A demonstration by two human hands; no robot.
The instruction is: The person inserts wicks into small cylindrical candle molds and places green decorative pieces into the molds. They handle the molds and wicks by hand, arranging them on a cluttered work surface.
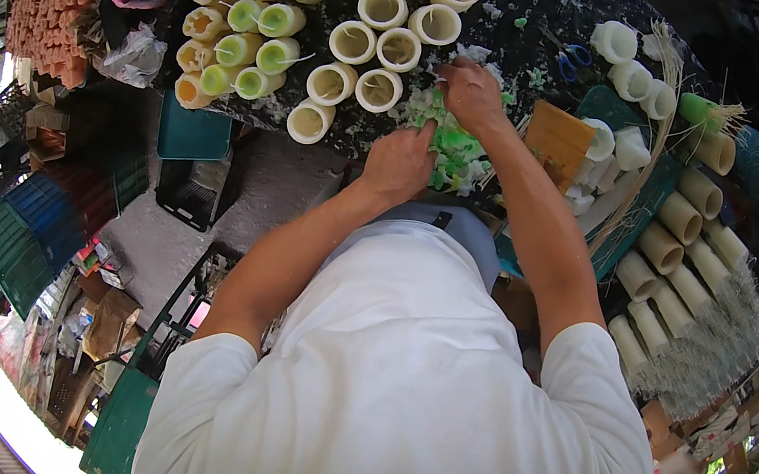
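At the near edge of the black worktable, both my hands are at a heap of green and white wax scraps (461,150). My left hand (399,164) is closed at the heap's left side, its fingertips against the scraps. My right hand (473,96) bends over the far side, fingers curled down; what lies under them is hidden. Just left of my hands stand rows of hollow cream wax cups (378,90). Beyond those are green-filled candles (279,19) with white wicks, then yellow scalloped cups (204,23).
Reddish wax pieces (52,22) are stacked at the far left. To the right lie an orange-brown block (556,146), white cups (615,42), blue-handled scissors (573,63) and long cream cylinders (679,219). Coloured crates (49,209) stand on the floor at left.
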